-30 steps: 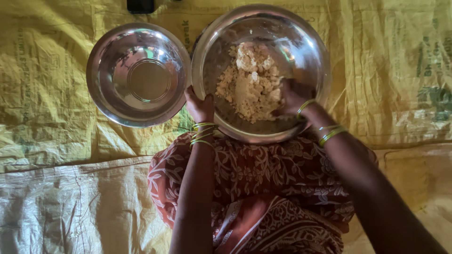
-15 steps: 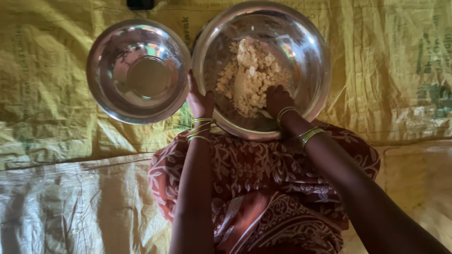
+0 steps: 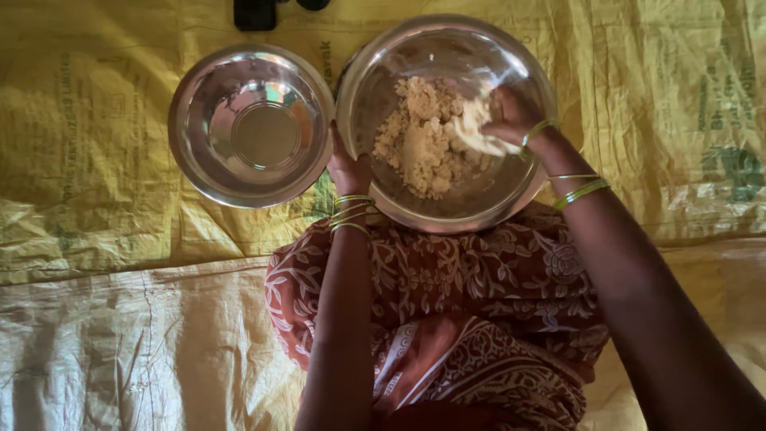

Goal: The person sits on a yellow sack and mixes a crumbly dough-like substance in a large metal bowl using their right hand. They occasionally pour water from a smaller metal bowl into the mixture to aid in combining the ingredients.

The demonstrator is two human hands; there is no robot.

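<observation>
Large steel bowl (image 3: 511, 195) on yellow sacking (image 3: 96, 160), rim gripped by left hand (image 3: 349, 169) | right hand (image 3: 511, 120) closed on crumbly dough (image 3: 423, 144) | soft, light, breaks apart; bowl rigid, slippery, best held at rim.

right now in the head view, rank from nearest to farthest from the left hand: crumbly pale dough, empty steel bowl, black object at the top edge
1. Crumbly pale dough, just right of the left hand, inside the large steel bowl whose rim it grips.
2. Empty steel bowl, on its left.
3. Black object, up at the top edge.

left hand (image 3: 349, 169): gripping, forearm straight | right hand (image 3: 511, 120): curled, blurred
</observation>
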